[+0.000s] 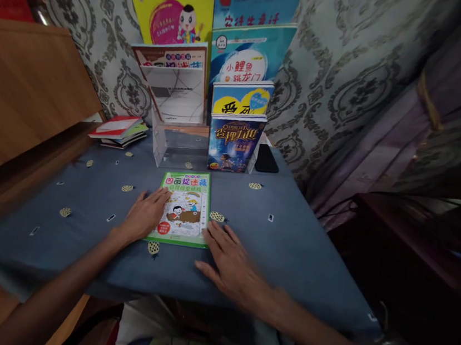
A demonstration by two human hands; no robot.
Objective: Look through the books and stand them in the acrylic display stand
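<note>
Green-edged, the book [188, 226] lies flat on the desk [288, 247], in front of the clear rack [178, 152]. The left hand [147, 213] rests on the book's left side, the right hand [232, 262] at its right edge, 2 hands apart, uncurled.

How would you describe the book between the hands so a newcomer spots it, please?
Find the blue tablecloth, then the clear rack on it. Just in front, between the left hand and right hand, lies the book: flat and green-bordered, unlike the upright books in the rack.
</note>
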